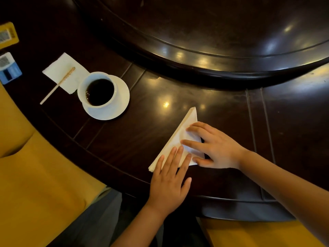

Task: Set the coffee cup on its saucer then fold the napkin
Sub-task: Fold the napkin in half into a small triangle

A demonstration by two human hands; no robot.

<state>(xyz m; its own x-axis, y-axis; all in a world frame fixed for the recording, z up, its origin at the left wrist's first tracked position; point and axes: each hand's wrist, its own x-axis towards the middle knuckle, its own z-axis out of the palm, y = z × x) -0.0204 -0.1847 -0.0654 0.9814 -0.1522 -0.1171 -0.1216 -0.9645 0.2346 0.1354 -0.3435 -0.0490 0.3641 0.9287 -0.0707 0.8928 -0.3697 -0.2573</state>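
Dark, glossy wooden table [135, 139] with inlaid panel lines, its curved edge bordered at far left by a yellow upholstered seat [35, 166]; ceiling lights reflect as pale spots on the polish. At the upper left corner lie a yellow card [8, 35] and, below it, a blue-and-white card [9, 68], both bearing printed codes too blurred to read. To their right, a flat white paper napkin [62, 72] carries a wooden stirrer [57, 86] laid diagonally, its lower end reaching onto the bare table. Just beside it, the white coffee cup [97, 89], filled with black coffee, stands on its white saucer [114, 106]. Right of centre, the white napkin [179, 138] lies folded into a triangle, one point toward the raised round centre section [213, 32] of the table. The left hand [169, 182] rests on the triangle's near corner, fingers straight and together, grasping nothing. The right hand [215, 148] presses the right side with spread, flat fingers, likewise grasping nothing. A second yellow cushion [249, 232] shows at lower right.
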